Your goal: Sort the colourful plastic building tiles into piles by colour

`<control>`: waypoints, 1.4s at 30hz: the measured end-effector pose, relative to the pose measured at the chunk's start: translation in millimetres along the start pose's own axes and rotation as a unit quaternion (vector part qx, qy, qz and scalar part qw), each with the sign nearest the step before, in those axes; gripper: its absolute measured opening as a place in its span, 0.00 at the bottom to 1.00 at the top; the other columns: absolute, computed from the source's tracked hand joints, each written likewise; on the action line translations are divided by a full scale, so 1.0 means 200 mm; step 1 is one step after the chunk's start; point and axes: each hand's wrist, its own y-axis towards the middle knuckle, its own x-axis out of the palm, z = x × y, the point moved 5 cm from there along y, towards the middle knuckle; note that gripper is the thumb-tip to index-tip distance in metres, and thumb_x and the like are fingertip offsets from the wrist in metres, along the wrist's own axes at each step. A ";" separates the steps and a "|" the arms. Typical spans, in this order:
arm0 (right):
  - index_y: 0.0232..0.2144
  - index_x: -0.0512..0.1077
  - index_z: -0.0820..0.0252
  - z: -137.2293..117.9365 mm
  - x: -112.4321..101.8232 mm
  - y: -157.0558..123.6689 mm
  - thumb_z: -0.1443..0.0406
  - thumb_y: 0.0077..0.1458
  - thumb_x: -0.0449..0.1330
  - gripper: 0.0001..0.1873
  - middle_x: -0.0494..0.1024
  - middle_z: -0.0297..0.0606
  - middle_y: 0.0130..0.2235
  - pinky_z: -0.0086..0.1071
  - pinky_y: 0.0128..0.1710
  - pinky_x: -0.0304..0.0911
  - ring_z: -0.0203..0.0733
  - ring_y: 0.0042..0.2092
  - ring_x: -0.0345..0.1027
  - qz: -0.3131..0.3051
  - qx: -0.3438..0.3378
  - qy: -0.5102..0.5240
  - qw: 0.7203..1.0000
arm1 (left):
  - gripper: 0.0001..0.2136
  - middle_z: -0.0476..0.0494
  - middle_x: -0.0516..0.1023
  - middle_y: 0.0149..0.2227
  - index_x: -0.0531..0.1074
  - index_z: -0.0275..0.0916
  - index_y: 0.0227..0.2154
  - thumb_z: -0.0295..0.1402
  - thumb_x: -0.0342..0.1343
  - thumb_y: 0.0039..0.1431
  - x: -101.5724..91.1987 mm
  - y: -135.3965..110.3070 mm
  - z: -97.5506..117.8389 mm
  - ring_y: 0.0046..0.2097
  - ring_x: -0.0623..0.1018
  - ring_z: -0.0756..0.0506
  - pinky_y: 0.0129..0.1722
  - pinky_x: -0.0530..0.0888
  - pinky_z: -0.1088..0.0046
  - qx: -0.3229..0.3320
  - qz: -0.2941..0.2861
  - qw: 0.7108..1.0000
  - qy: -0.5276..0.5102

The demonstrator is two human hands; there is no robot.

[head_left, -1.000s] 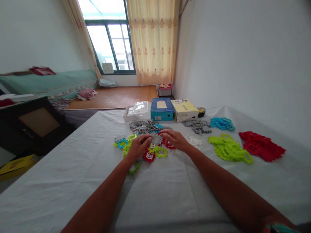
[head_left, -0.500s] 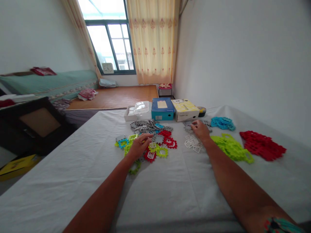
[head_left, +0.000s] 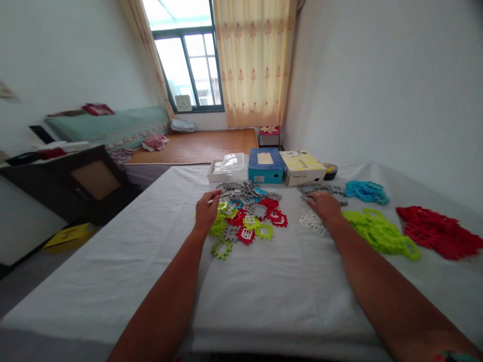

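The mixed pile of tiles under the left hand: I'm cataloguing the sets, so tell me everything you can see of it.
The mixed pile is a loose heap of flat, plastic-looking tiles with notched edges and cut-out middles, in grey, red, lime green, blue and a few white. Grey ones gather at the far side, red and green nearer. They lie flat and overlapping on the white table, in front of the blue box. One green tile lies apart at the near edge. The left hand rests on the pile's left side.
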 end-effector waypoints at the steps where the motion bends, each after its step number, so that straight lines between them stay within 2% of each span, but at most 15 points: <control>1: 0.43 0.78 0.56 -0.02 -0.01 0.00 0.59 0.59 0.54 0.15 0.79 0.41 0.44 0.32 0.38 0.62 0.44 0.43 0.71 0.026 -0.002 0.010 1.000 | 0.12 0.42 0.79 0.42 0.76 0.38 0.41 0.32 0.49 0.59 -0.02 0.01 -0.02 0.41 0.78 0.46 0.40 0.76 0.69 0.002 0.005 1.000 0.018; 5: 0.44 0.76 0.57 -0.18 -0.07 -0.04 0.59 0.61 0.51 0.17 0.78 0.41 0.46 0.32 0.38 0.63 0.43 0.42 0.72 0.100 -0.056 0.068 0.991 | 0.14 0.41 0.77 0.47 0.75 0.40 0.44 0.31 0.50 0.58 -0.07 0.05 -0.08 0.50 0.74 0.43 0.52 0.72 0.61 0.052 -0.028 0.984 0.167; 6: 0.43 0.76 0.57 -0.23 -0.08 -0.06 0.59 0.61 0.51 0.17 0.78 0.41 0.45 0.32 0.37 0.63 0.43 0.41 0.72 0.105 -0.072 0.076 0.989 | 0.14 0.40 0.76 0.49 0.75 0.40 0.45 0.31 0.51 0.57 -0.09 0.06 -0.11 0.52 0.73 0.42 0.56 0.69 0.60 0.052 -0.032 0.976 0.209; 8: 0.43 0.77 0.56 -0.31 -0.08 -0.10 0.60 0.61 0.51 0.16 0.79 0.40 0.45 0.31 0.34 0.62 0.41 0.37 0.72 0.102 -0.099 0.086 0.986 | 0.16 0.38 0.75 0.51 0.74 0.38 0.47 0.30 0.50 0.57 -0.17 0.09 -0.19 0.56 0.70 0.40 0.59 0.64 0.58 0.011 -0.032 0.963 0.268; 12: 0.43 0.76 0.54 -0.40 -0.07 -0.14 0.59 0.60 0.51 0.16 0.79 0.37 0.45 0.31 0.31 0.60 0.38 0.33 0.71 0.086 -0.124 0.103 0.983 | 0.14 0.36 0.76 0.50 0.75 0.38 0.44 0.35 0.52 0.57 -0.31 0.09 -0.35 0.54 0.72 0.39 0.56 0.66 0.58 -0.091 -0.082 0.948 0.295; 15: 0.43 0.77 0.54 -0.41 -0.07 -0.14 0.58 0.60 0.51 0.17 0.78 0.38 0.45 0.31 0.31 0.59 0.39 0.34 0.71 0.075 -0.119 0.107 0.984 | 0.14 0.39 0.80 0.41 0.77 0.39 0.38 0.39 0.60 0.49 -0.32 0.07 -0.41 0.45 0.77 0.40 0.48 0.72 0.63 -0.094 -0.140 0.945 0.278; 18: 0.43 0.77 0.54 -0.41 -0.05 -0.14 0.58 0.59 0.51 0.17 0.78 0.39 0.45 0.32 0.30 0.58 0.41 0.34 0.72 0.057 -0.113 0.108 0.986 | 0.17 0.39 0.81 0.39 0.77 0.39 0.38 0.37 0.64 0.42 -0.28 0.06 -0.42 0.41 0.79 0.40 0.44 0.73 0.66 -0.079 -0.175 0.948 0.253; 22: 0.43 0.77 0.54 -0.42 -0.03 -0.14 0.58 0.59 0.51 0.17 0.79 0.39 0.44 0.32 0.30 0.59 0.40 0.33 0.72 0.046 -0.127 0.119 0.984 | 0.23 0.41 0.81 0.41 0.76 0.38 0.43 0.32 0.64 0.39 -0.20 0.05 -0.37 0.40 0.79 0.42 0.43 0.74 0.67 -0.050 -0.206 0.955 0.206; 27: 0.42 0.77 0.53 -0.42 -0.03 -0.15 0.58 0.59 0.52 0.16 0.79 0.36 0.44 0.31 0.30 0.59 0.38 0.32 0.72 0.049 -0.138 0.129 0.981 | 0.19 0.42 0.80 0.43 0.78 0.37 0.42 0.30 0.61 0.43 -0.15 0.03 -0.25 0.43 0.78 0.42 0.46 0.74 0.65 -0.035 -0.224 0.964 0.137; 31: 0.41 0.77 0.53 -0.45 -0.07 -0.15 0.58 0.59 0.52 0.15 0.79 0.37 0.43 0.31 0.31 0.60 0.39 0.33 0.71 0.058 -0.140 0.152 0.977 | 0.11 0.42 0.79 0.39 0.79 0.38 0.34 0.30 0.61 0.45 -0.14 0.06 -0.15 0.44 0.77 0.43 0.48 0.74 0.62 -0.011 -0.147 0.985 0.093; 34: 0.42 0.76 0.55 -0.52 -0.12 -0.18 0.58 0.59 0.51 0.16 0.79 0.39 0.44 0.32 0.35 0.63 0.40 0.33 0.71 0.053 -0.145 0.217 0.964 | 0.06 0.42 0.77 0.38 0.78 0.36 0.29 0.31 0.60 0.47 -0.09 0.05 -0.08 0.41 0.77 0.45 0.44 0.76 0.65 -0.004 -0.109 0.994 -0.020; 36: 0.44 0.75 0.55 -0.60 -0.15 -0.21 0.57 0.59 0.52 0.17 0.79 0.40 0.44 0.33 0.37 0.65 0.40 0.33 0.71 0.028 -0.149 0.291 0.945 | 0.06 0.43 0.77 0.37 0.76 0.35 0.28 0.33 0.61 0.47 -0.02 0.02 -0.01 0.39 0.77 0.46 0.42 0.76 0.66 0.002 -0.131 0.985 -0.116; 38: 0.46 0.74 0.55 -0.69 -0.16 -0.25 0.54 0.59 0.53 0.19 0.79 0.40 0.43 0.34 0.36 0.67 0.40 0.33 0.71 -0.027 -0.150 0.377 0.914 | 0.07 0.43 0.77 0.36 0.74 0.36 0.27 0.34 0.62 0.48 0.06 -0.03 0.08 0.39 0.77 0.46 0.42 0.75 0.66 0.023 -0.175 0.969 -0.171; 40: 0.47 0.72 0.55 -0.77 -0.14 -0.28 0.51 0.59 0.51 0.21 0.79 0.39 0.39 0.33 0.32 0.68 0.39 0.31 0.71 -0.098 -0.129 0.458 0.874 | 0.06 0.42 0.77 0.35 0.74 0.37 0.25 0.34 0.61 0.50 0.13 -0.09 0.18 0.40 0.77 0.46 0.43 0.75 0.66 0.061 -0.221 0.958 -0.172; 42: 0.46 0.71 0.57 -0.81 -0.11 -0.30 0.48 0.59 0.49 0.23 0.78 0.38 0.35 0.32 0.27 0.68 0.37 0.27 0.70 -0.164 -0.079 0.530 0.829 | 0.06 0.42 0.78 0.34 0.74 0.38 0.24 0.33 0.59 0.52 0.17 -0.14 0.25 0.40 0.77 0.45 0.44 0.74 0.65 0.104 -0.249 0.952 -0.143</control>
